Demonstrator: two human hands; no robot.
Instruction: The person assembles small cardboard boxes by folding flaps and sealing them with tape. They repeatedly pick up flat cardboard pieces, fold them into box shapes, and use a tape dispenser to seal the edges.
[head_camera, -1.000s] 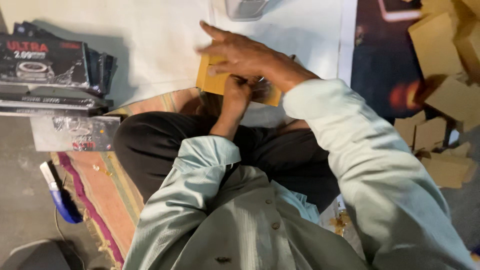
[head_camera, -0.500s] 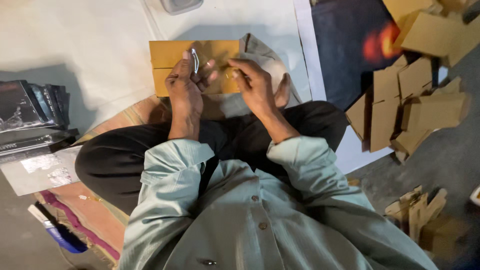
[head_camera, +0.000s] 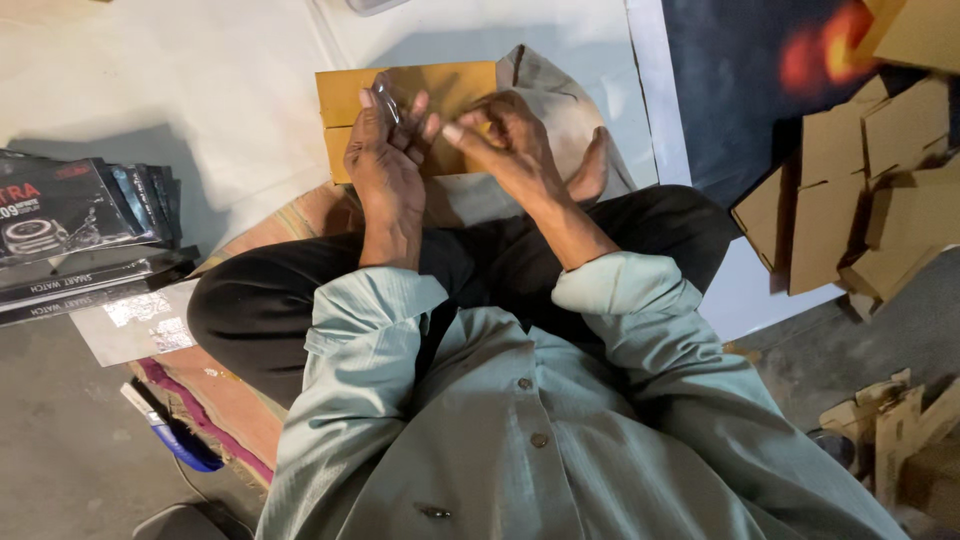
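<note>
above the yellow box (head_camera: 440, 85), left hand (head_camera: 385, 165) fingers pinching a clear film (head_camera: 386, 97), right hand (head_camera: 505, 135) fingers curled, empty

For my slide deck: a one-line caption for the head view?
Seated person's left hand holds a small clear piece over a flat cardboard sheet; right hand alongside.

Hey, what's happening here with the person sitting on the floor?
A person sits cross-legged, both hands raised over a flat yellow-brown cardboard piece on the floor. The left hand pinches a small clear shiny item; the right hand reaches toward it. Stacked dark printed boxes lie at the left, brown cardboard cartons at the right.
</note>
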